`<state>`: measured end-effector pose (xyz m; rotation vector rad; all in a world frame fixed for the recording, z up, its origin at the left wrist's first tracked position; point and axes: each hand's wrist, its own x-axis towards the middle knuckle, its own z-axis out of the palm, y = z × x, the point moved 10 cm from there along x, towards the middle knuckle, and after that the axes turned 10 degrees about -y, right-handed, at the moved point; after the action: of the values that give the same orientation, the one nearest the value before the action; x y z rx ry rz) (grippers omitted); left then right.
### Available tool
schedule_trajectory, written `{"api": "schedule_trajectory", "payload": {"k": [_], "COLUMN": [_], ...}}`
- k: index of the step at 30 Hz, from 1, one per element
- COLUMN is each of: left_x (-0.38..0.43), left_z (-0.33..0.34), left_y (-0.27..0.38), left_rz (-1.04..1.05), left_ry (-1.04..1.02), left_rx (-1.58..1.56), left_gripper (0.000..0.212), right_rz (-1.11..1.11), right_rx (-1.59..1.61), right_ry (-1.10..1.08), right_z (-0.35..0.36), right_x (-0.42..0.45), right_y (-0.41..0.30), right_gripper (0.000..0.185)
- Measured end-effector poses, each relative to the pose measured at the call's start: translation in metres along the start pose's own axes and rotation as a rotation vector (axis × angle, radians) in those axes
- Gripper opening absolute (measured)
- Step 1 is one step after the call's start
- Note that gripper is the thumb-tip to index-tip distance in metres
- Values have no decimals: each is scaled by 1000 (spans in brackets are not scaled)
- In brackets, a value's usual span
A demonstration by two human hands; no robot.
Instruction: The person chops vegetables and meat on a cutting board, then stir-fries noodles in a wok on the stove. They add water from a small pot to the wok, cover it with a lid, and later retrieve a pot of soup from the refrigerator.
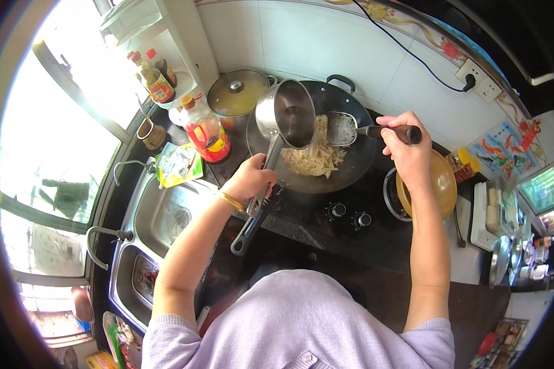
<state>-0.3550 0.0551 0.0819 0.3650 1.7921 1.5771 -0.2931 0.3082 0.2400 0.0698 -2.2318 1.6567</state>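
My left hand (250, 180) grips the handle of a metal ladle (270, 113), a deep dipper tilted on its side above the wok (360, 161). Its dark inside faces right; whether liquid is in it I cannot tell. A heap of pale cut strips of food (311, 159) lies in the wok. In my right hand (408, 147) is the dark handle of a wok spatula (341, 129), its metal blade resting at the heap's right side. Below my left hand the wok's long handle (242, 242) points towards me.
A glass-lidded pot (237, 92) stands behind left, near a large oil bottle (205, 131). Left are a green-yellow packet (179, 165) and a steel double sink (141, 226). Stove knobs (337, 210) sit in front; a yellow-brown bowl (436, 184) lies right, beside my right forearm.
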Motion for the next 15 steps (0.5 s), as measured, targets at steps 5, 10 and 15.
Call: {"api": "schedule_trajectory", "payload": {"k": [5, 10, 15], "left_x": [1, 3, -3], "left_z": [2, -2, -1], "left_y": [4, 9, 17], "left_rz": [-16, 39, 234], "left_ry": [36, 117, 306], "left_rx": [147, 552, 1002], "left_gripper": [19, 25, 34], "right_rz": [53, 11, -22], "right_rx": [40, 58, 42], "right_ry": [-12, -37, -60], "right_z": [3, 5, 6], "right_x": [-6, -9, -9], "right_y": [6, 5, 1], "right_gripper": [9, 9, 10]}}
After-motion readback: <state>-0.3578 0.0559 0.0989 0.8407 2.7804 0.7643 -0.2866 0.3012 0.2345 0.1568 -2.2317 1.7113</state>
